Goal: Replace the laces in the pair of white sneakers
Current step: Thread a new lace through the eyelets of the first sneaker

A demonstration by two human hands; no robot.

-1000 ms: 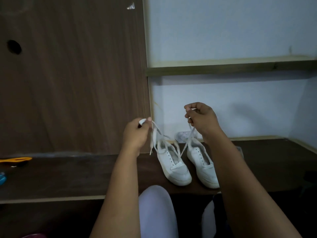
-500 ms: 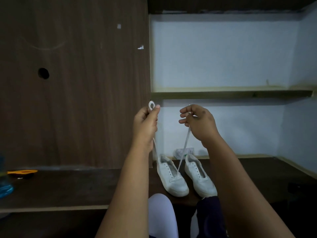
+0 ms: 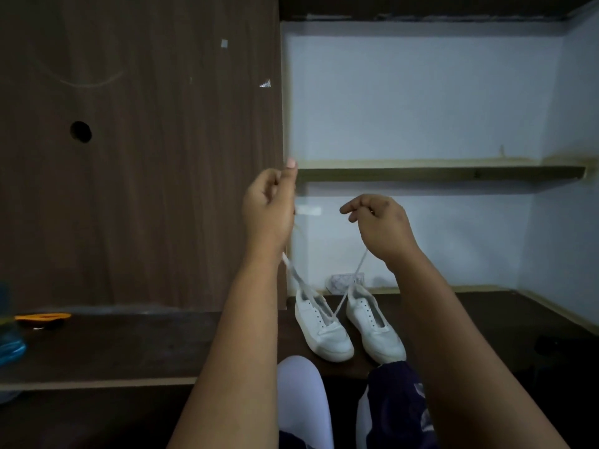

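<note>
the left hand [image 3: 270,205] is raised above the desk [image 3: 129,345] with its fingers curled into a loose fist and the thumb pointing up; one end of a white lace [image 3: 296,277] runs out from under it, so it grips that end inside the curled fingers. the lace drops from the fist down to the left sneaker [image 3: 321,325], where it enters the eyelets near the toe end. the right hand [image 3: 377,225] is held a little lower and apart from the left, back toward the camera, fingers bent, with the forefinger and thumb pinching the other end of the same lace, which slants down and leftward into that left sneaker. both strands look taut and meet in a v at the shoe.

further left on the desk lie an orange-handled tool [image 3: 42,317] and, at the edge of view, a blue translucent object [image 3: 9,348]. behind them stands a dark wooden panel [image 3: 139,150] with a round hole. the left sneaker stands on the dark desk just beside the right sneaker [image 3: 372,328], both with toes toward the camera; the right one shows open eyelets. behind the pair a white socket plate [image 3: 343,281] sits against the pale wall, under a wooden shelf [image 3: 437,171]. the person's knees, in white and dark cloth, show at the bottom edge.
</note>
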